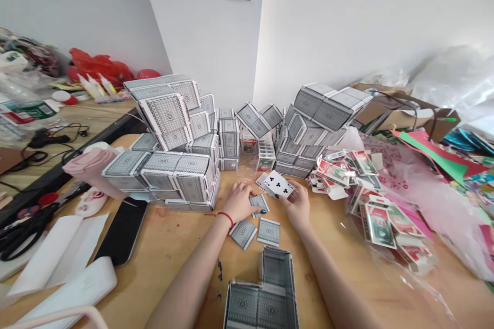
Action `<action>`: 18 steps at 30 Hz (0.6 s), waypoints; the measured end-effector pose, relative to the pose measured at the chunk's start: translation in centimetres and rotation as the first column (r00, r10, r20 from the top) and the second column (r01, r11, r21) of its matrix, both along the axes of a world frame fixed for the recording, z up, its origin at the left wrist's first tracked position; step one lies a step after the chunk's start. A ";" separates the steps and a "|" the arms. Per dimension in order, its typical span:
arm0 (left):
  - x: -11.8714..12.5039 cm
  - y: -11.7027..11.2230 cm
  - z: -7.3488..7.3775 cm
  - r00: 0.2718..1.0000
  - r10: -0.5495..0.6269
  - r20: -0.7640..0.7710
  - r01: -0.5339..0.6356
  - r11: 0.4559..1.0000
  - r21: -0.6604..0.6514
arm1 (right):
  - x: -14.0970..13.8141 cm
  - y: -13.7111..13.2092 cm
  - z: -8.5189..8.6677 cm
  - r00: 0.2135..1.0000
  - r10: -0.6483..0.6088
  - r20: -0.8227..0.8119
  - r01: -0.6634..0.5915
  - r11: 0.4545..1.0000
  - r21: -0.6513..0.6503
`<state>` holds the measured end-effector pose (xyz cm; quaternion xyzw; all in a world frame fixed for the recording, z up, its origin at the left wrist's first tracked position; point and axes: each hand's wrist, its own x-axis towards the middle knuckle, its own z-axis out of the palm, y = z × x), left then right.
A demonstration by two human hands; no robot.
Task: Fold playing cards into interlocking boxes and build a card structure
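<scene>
My right hand holds a face-up three of clubs card above the wooden table, fingers closed on its edge. My left hand, with a red string at the wrist, is curled over a face-down grey-backed card, fingers pinching it. Two more face-down cards lie just in front of my hands. A block of folded card cubes sits close to me at the bottom edge.
Large stacks of card cubes stand behind on the left and right. Empty red-green card boxes and cellophane lie right. A black phone, scissors and white paper lie left.
</scene>
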<state>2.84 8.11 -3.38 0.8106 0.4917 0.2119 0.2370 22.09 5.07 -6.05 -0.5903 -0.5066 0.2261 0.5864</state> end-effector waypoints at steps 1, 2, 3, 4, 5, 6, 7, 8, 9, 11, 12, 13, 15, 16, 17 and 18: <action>0.1 0.0 0.0 1.000 0.006 -0.013 -0.006 1.000 0.002 | -0.1 0.0 0.1 1.000 0.005 0.003 -0.005 1.000 0.001; 0.1 0.1 0.0 1.000 0.009 -0.014 -0.009 1.000 0.007 | -0.3 0.0 0.2 1.000 0.005 0.014 -0.005 1.000 0.002; 0.1 0.1 -0.1 1.000 0.007 -0.002 -0.007 1.000 0.012 | -0.4 0.0 0.3 0.999 -0.001 0.034 0.001 1.000 0.002; 0.1 0.2 -0.1 1.000 0.002 0.024 -0.002 1.000 0.014 | -0.4 0.0 0.4 0.998 -0.014 0.063 0.014 1.000 0.003; 0.0 0.2 -0.2 0.998 -0.003 0.061 0.002 1.000 0.009 | -0.5 0.0 0.5 0.995 -0.031 0.095 0.030 1.000 0.007; -0.1 0.3 -0.3 0.994 -0.001 0.107 0.001 1.000 -0.005 | -0.5 0.0 0.6 0.991 -0.049 0.128 0.047 0.999 0.014; -0.2 0.4 -0.5 0.987 0.008 0.160 -0.004 1.000 -0.028 | -0.5 -0.1 0.6 0.985 -0.068 0.161 0.065 0.998 0.021; -0.2 0.6 -0.7 0.976 0.025 0.217 -0.013 0.998 -0.060 | -0.6 -0.1 0.8 0.978 -0.089 0.189 0.085 0.996 0.028; -0.3 0.8 -0.8 0.959 0.048 0.279 -0.022 0.995 -0.097 | -0.6 -0.1 0.9 0.972 -0.108 0.207 0.104 0.994 0.032; -0.4 1.1 -1.1 0.903 0.094 0.420 -0.024 0.985 -0.170 | -0.6 -0.3 1.3 0.975 -0.123 0.187 0.122 0.992 0.013; -0.5 1.4 -1.2 0.864 0.117 0.489 -0.021 0.980 -0.198 | -0.6 -0.4 1.5 0.984 -0.111 0.142 0.113 0.994 -0.010; -0.5 1.5 -1.2 0.825 0.140 0.547 -0.020 0.975 -0.219 | -0.7 -0.5 1.7 0.994 -0.078 0.075 0.082 0.996 -0.039; -0.5 1.9 -1.2 0.760 0.179 0.625 -0.028 0.969 -0.244 | -0.9 -0.8 2.0 0.995 0.051 -0.085 -0.060 0.993 -0.106; -0.5 2.0 -1.1 0.737 0.195 0.647 -0.037 0.968 -0.250 | -1.0 -1.0 2.1 0.980 0.124 -0.153 -0.145 0.980 -0.133; -0.5 2.2 -1.0 0.721 0.208 0.661 -0.045 0.966 -0.254 | -1.2 -1.1 2.2 0.962 0.185 -0.201 -0.218 0.963 -0.158; -0.5 2.2 -0.9 0.708 0.216 0.672 -0.050 0.965 -0.257 | -1.3 -1.2 2.3 0.948 0.225 -0.227 -0.268 0.946 -0.182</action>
